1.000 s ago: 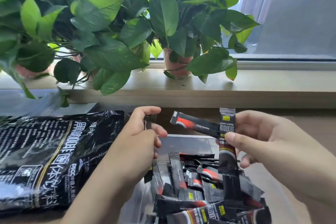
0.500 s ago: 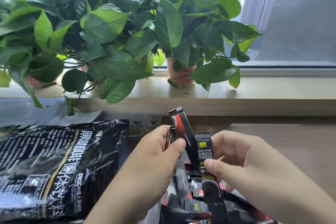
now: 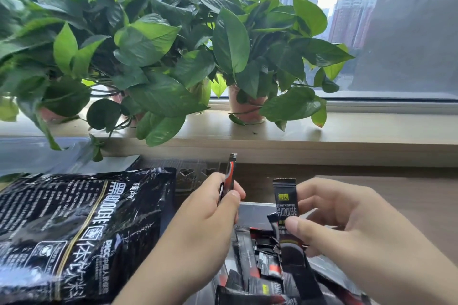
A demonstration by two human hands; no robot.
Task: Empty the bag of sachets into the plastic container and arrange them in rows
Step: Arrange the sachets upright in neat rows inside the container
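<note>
A large black coffee bag (image 3: 74,230) with white lettering lies flat at the left. A clear plastic container (image 3: 252,212) sits in front of me, holding a loose heap of several black-and-red sachets (image 3: 255,270). My left hand (image 3: 205,220) grips upright sachets (image 3: 230,176), their tops sticking up above my fingers. My right hand (image 3: 347,230) pinches one black sachet (image 3: 286,203) upright between thumb and fingers, over the container. The two hands are a short gap apart.
Potted green plants (image 3: 153,57) line the window sill (image 3: 322,136) behind the table. A clear plastic lid (image 3: 193,173) with heart shapes lies behind the bag. Wooden table surface (image 3: 396,195) extends to the right.
The red-striped sachet has passed from my right hand into my left hand's bundle. My right hand has drawn away to the right, holding one sachet upright.
</note>
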